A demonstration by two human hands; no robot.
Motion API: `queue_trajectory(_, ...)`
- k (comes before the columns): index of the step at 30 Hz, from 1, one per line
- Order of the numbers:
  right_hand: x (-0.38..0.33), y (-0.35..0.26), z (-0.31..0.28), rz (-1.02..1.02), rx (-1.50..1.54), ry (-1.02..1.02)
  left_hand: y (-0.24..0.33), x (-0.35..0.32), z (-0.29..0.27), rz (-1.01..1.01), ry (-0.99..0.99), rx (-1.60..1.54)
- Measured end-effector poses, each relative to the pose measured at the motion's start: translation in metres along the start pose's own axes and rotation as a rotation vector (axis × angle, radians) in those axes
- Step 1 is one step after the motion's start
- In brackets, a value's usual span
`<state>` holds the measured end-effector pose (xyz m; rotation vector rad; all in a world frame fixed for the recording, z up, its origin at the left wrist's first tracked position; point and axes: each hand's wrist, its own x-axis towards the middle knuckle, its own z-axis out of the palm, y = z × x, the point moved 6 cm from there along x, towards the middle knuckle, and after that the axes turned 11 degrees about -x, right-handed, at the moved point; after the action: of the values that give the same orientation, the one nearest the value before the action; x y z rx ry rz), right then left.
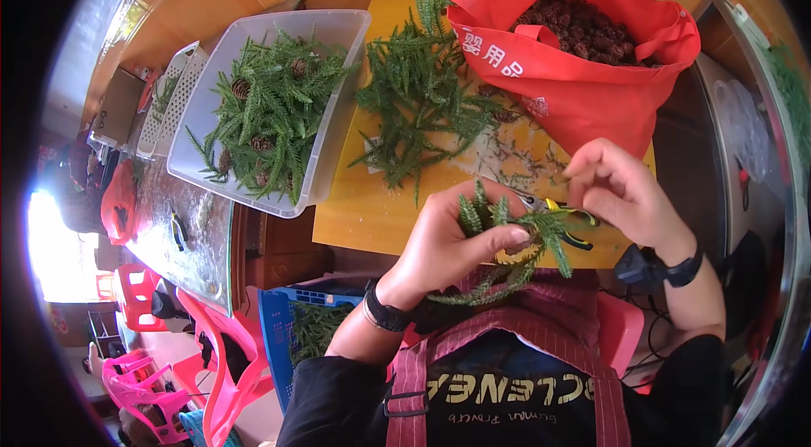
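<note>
My left hand [452, 236] is closed round a green artificial pine sprig [551, 231], its thumb pressed over the stems. Part of the sprig hangs down over my apron, and a brownish bit shows beside the thumb. To the right, my right hand [623, 200] is raised with its thumb and fingers curled together; whatever they pinch is too small to make out. Pliers [577, 241] with yellow and black handles lie on the yellow board [342, 215] behind the sprig, partly hidden by it. A pile of green pine sprigs [422, 100] lies farther back on the board.
A clear plastic bin [317, 181] at the left holds sprigs with pine cones. A red bag [583, 92] full of small pine cones [574, 24] stands at the back right. Brown scraps [515, 155] litter the board. A blue crate [274, 333] sits low beside my left arm.
</note>
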<state>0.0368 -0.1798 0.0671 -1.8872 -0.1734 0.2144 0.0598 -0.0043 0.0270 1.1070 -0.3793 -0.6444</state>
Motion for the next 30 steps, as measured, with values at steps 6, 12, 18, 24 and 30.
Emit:
queue_trajectory(6, -0.035, 0.082, 0.027, -0.109, -0.952, 0.108, -0.014, 0.001, -0.006, -0.106, 0.035, -0.192)
queue_trajectory(12, -0.042, 0.103, 0.036, -0.101, -1.136, 0.137, -0.019, 0.001, -0.004, -0.104, 0.009, -0.312)
queue_trajectory(18, -0.048, 0.097, 0.014, 0.049, -0.52, 0.209, -0.024, 0.0, -0.006, -0.168, -0.006, -0.303)
queue_trajectory(24, -0.051, 0.07, 0.023, 0.146, 0.181, -0.015, -0.029, 0.002, -0.001, -0.206, -0.03, -0.454)
queue_trajectory(30, -0.051, 0.06, 0.03, 0.164, 0.303, -0.074, -0.036, 0.002, 0.0, -0.269, -0.038, -0.512)
